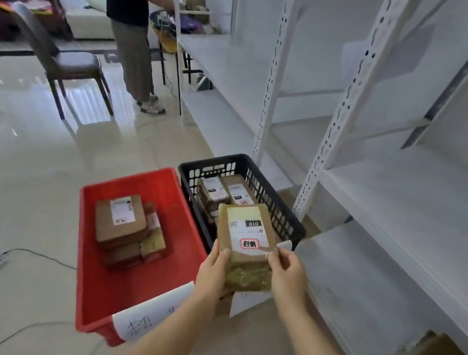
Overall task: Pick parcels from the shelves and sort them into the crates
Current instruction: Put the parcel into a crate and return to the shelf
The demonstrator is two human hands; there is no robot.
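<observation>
Both hands hold one brown parcel [244, 242] above the near end of the black crate [279, 211]: the left hand [212, 271] grips its near left edge with the thumb lying on top, and the right hand [288, 273] pinches its near right corner, fingertips on the white label, which reads 010 and carries a red stamp. The parcel is tilted, its far end raised over the crate. Inside the black crate lie more brown parcels with white labels. Just to its left, touching it, stands the red crate [104, 304] — a stack of brown parcels sits in its far half, and a white paper with handwriting hangs over its near rim. Both crates rest on the glossy tiled floor beside the white shelves [404, 209]; on the lowest shelf at the near right lie more brown parcels, blurred. Farther off, another person [130, 9] stands at the shelf end near a brown chair [59, 60].
</observation>
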